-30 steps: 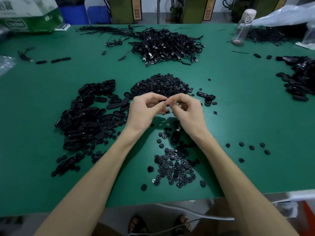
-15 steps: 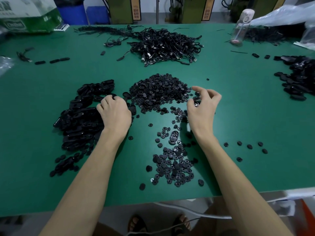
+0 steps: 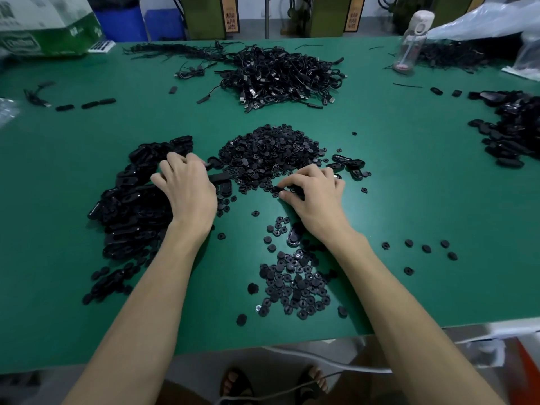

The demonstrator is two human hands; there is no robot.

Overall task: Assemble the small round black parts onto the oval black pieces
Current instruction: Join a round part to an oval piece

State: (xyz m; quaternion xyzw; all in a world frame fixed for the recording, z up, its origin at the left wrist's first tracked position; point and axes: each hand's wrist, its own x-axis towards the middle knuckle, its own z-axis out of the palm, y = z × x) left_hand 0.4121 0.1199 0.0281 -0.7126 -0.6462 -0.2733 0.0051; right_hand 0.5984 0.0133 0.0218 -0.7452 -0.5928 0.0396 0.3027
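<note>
A heap of oval black pieces (image 3: 131, 206) lies on the left of the green table (image 3: 409, 200). My left hand (image 3: 187, 191) rests on its right edge and grips one oval piece (image 3: 220, 177), which sticks out to the right. The big heap of small round black parts (image 3: 271, 150) sits in the middle. At its near edge my right hand (image 3: 317, 197) has its fingers curled down and pinches a small round part (image 3: 282, 190). A second, flatter heap of round parts (image 3: 295, 285) lies nearer me, with one oval piece (image 3: 293, 236) beside my right wrist.
A tangle of black cables (image 3: 280, 74) fills the back middle. Another heap of black parts (image 3: 514, 133) lies at the far right, and a few pieces (image 3: 350, 165) just right of the round heap. A clear bottle (image 3: 412, 39) and a cardboard box (image 3: 43, 24) stand at the back.
The hands were joined in the middle a second ago, then parted. The left went to the oval heap; the right swung out right, then came back left to the round heap's near edge.
</note>
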